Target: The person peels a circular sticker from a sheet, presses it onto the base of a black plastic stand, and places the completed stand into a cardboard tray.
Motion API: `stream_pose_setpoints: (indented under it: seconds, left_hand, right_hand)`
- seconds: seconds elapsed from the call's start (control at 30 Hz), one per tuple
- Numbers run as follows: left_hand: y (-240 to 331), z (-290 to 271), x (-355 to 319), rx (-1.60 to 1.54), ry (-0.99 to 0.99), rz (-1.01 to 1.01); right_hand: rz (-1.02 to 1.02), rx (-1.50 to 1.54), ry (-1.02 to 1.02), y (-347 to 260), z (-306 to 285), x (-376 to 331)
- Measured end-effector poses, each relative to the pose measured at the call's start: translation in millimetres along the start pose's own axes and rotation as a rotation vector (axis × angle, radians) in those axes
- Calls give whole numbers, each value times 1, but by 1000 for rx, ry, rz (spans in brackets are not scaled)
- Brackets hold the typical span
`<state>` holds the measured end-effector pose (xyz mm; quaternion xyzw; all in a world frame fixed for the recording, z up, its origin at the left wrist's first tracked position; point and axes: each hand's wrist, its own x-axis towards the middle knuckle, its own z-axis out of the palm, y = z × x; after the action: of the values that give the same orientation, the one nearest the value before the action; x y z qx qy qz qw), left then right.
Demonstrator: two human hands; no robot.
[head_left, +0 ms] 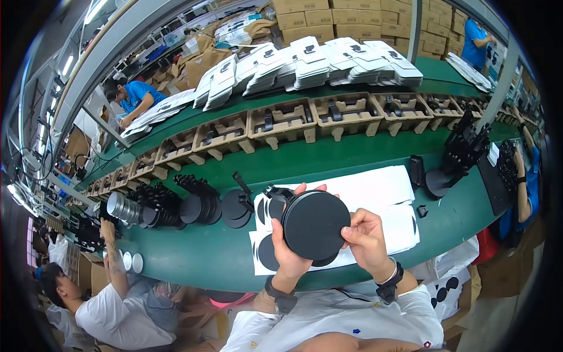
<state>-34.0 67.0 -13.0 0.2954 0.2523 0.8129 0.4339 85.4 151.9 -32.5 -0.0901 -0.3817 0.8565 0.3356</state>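
Above the green table's (193,258) near edge, the left hand (285,249) grips a round black disc (315,226) from seven o'clock, flat face toward the camera. At three o'clock the right hand (366,237) pinches its rim. White sheets (375,190) lie beneath; bare green belt lies beyond at twelve.

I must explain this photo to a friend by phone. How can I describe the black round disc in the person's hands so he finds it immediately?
Find the long green table, then the white sheets at its near edge. Above them, the left hand and right hand hold the black round disc. Unlike the discs stacked to the left, it is lifted and faces the camera.
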Motion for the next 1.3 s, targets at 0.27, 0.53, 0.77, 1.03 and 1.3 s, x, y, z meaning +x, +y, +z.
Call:
stream_pose_setpoints:
  seconds: [0.27, 0.53, 0.77, 1.03, 1.3]
  left_hand:
    - [-2, -8, -3, 49, 29, 23]
    - [0, -10, -2, 29, 5, 50]
    - [2, -13, -3, 14, -7, 75]
    - [0, -18, -2, 88, 6, 111]
    - [-13, -48, -2, 970, 185, 472]
  right_hand:
    - [-37, -65, 56, 5, 4, 2]
    - [-98, -74, 32, 10, 9, 1]
    - [-105, -123, 15, 13, 11, 2]
    - [-159, -154, 8, 12, 11, -1]
    - [-527, -823, -65, -27, 2, -14]
